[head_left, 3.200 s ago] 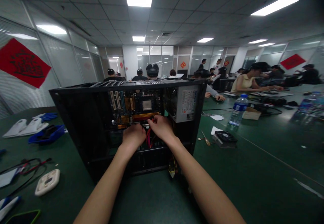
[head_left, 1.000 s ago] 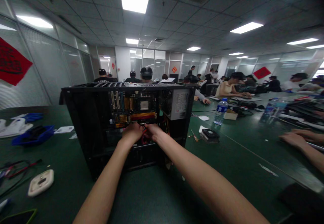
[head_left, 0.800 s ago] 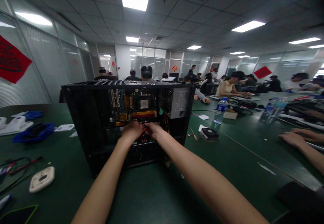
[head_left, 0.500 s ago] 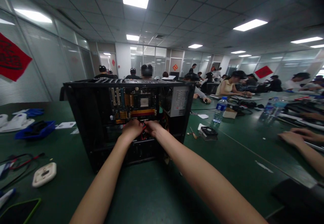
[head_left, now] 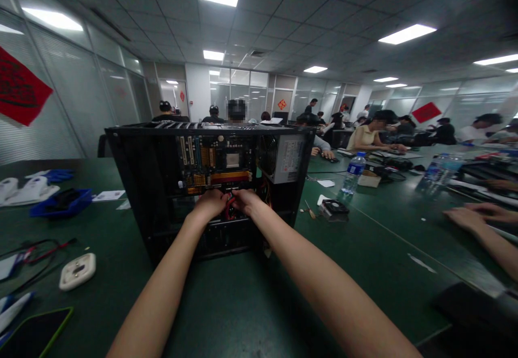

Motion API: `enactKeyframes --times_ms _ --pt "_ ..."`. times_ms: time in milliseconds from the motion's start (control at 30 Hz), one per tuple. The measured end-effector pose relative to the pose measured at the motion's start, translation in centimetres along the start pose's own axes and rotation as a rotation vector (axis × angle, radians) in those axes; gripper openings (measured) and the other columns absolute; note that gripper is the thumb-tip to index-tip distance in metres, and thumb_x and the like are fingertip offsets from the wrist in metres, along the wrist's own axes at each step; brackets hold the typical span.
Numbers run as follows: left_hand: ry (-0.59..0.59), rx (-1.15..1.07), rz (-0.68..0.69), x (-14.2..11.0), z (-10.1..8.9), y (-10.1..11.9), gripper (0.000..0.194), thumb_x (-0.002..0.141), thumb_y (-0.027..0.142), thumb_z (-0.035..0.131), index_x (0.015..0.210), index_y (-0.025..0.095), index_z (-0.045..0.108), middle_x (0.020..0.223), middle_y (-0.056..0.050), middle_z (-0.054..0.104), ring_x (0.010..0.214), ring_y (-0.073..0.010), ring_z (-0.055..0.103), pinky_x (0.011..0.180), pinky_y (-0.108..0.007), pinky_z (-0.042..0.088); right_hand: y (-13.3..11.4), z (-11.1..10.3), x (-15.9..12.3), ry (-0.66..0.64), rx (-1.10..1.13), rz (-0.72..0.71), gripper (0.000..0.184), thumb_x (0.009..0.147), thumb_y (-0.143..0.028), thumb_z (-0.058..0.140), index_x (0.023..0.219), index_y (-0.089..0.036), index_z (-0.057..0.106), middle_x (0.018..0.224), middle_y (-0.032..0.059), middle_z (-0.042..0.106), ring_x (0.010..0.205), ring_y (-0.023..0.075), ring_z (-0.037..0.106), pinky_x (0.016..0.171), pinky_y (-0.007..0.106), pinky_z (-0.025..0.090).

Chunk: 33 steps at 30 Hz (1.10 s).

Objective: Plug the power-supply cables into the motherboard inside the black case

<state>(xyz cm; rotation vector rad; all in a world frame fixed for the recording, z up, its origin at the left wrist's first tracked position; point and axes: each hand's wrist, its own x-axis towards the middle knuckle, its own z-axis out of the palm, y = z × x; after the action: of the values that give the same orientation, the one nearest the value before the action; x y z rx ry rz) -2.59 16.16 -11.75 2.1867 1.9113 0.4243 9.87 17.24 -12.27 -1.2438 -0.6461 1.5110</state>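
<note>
The left hand [head_left: 211,203] and right hand [head_left: 246,201] curl nearly closed, side by side; the right pinches red cables [head_left: 230,210], the left's hold is hidden. The open computer case [head_left: 149,185] leaves room either side, its lower rail [head_left: 230,222] just below them. Rightward, the power supply [head_left: 286,161] bears an unreadable label [head_left: 298,153].

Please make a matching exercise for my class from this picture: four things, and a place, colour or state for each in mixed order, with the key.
Things:
1. Right hand
2. Bottle
3. Tray
4. Power supply

Descriptions:
A. Blue, left of the case
B. Grey, in the case's upper right
C. Beside red wires
D. Clear, blue-capped

Pairs: 1-C, 2-D, 3-A, 4-B
</note>
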Motion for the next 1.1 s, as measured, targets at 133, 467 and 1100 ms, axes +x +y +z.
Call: enactKeyframes --times_ms 133,467,1100 --pt "0.010 -0.002 0.009 0.0 -0.1 0.1 0.043 0.095 0.044 0.041 0.094 0.017 0.075 0.096 -0.015 0.076 0.086 -0.0251 0.071 0.069 -0.029 0.045 -0.1 -0.1 0.0 -0.013 -0.005 -0.004 0.019 0.092 -0.002 0.057 0.079 -0.016 0.052 0.057 -0.0042 0.056 0.041 0.0070 0.052 0.043 0.016 0.046" --pt "0.004 -0.040 -0.009 -0.4 -0.3 0.7 0.040 0.096 0.040 0.042 0.089 0.018 0.075 0.094 -0.015 0.076 0.080 -0.0236 0.069 0.066 -0.029 0.044 0.0 -0.2 -0.3 0.030 -0.040 -0.022 0.017 0.092 -0.005 0.057 0.082 -0.017 0.051 0.056 -0.0062 0.055 0.041 0.0067 0.049 0.045 0.017 0.045" --pt "-0.014 -0.027 -0.011 -0.3 0.0 0.6 0.040 0.094 0.038 0.042 0.088 0.015 0.075 0.093 -0.016 0.076 0.081 -0.0244 0.070 0.062 -0.028 0.041 -0.6 -0.3 -1.4 0.059 -0.110 -0.022 0.018 0.090 -0.007 0.058 0.077 -0.018 0.052 0.054 -0.0048 0.054 0.043 0.0082 0.050 0.044 0.019 0.044"
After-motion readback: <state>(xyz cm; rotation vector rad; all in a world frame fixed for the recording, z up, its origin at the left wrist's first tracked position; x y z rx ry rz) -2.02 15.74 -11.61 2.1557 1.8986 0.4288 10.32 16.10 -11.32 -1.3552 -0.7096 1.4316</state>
